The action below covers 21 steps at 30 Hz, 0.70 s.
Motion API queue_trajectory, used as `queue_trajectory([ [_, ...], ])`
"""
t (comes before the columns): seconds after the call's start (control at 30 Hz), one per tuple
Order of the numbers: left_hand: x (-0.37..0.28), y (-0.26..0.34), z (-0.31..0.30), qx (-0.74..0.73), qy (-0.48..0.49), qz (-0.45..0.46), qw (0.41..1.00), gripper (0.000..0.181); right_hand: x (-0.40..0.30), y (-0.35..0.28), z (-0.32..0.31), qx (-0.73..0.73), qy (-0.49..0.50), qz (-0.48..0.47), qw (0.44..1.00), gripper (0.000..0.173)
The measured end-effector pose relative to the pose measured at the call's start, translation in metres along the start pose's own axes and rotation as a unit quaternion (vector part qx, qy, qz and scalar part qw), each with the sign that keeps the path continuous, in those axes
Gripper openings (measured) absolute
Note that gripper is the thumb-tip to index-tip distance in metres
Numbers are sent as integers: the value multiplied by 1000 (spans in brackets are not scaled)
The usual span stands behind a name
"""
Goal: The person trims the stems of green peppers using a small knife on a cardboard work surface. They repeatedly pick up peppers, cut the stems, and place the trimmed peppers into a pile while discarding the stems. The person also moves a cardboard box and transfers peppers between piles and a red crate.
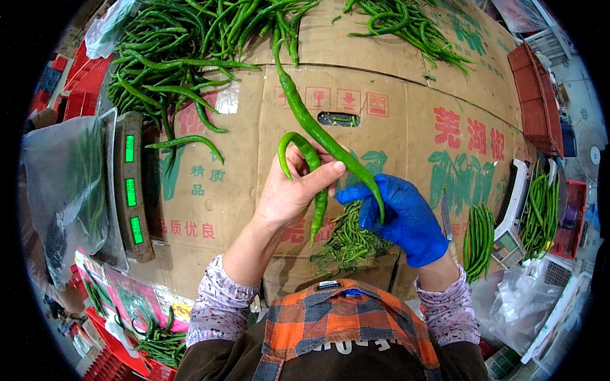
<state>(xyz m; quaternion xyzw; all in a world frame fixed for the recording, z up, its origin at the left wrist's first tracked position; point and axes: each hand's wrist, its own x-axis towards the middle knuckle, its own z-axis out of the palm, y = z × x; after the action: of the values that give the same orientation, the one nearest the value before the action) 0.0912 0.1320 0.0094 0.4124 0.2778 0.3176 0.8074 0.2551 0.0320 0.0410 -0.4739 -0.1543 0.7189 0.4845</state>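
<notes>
My bare left hand (286, 195) grips two green chili peppers above printed cardboard (233, 214). One is a long pepper (317, 131), pinched beneath the thumb and slanting down to the right. The other, a curved pepper (320, 212), hooks over at its upper end and hangs below the palm. My right hand (412, 226), in a blue glove, is at the long pepper's tip, which crosses in front of the glove. Its fingers are bent, and whether they pinch anything is hidden. Under the hands lies a heap of small green stems (352, 245).
A large pepper pile (162, 52) spreads at the far left, a smaller pile (405, 24) at the back. A scale with lit displays (136, 190) stands left. On the right are a knife (446, 214), a pepper bundle (479, 243), a white scale (507, 243) and a red crate (533, 95).
</notes>
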Motion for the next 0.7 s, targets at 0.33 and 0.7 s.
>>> queue_trajectory([
  [0.33, 9, 3, -4, -4, 55, 22, 998, 33, -10, 24, -18, -21, -36, 34, 999, 29],
  [0.7, 10, -3, 3, 66, 84, 6, 994, 25, -21, 32, -22, -106, -26, 41, 993, 19],
])
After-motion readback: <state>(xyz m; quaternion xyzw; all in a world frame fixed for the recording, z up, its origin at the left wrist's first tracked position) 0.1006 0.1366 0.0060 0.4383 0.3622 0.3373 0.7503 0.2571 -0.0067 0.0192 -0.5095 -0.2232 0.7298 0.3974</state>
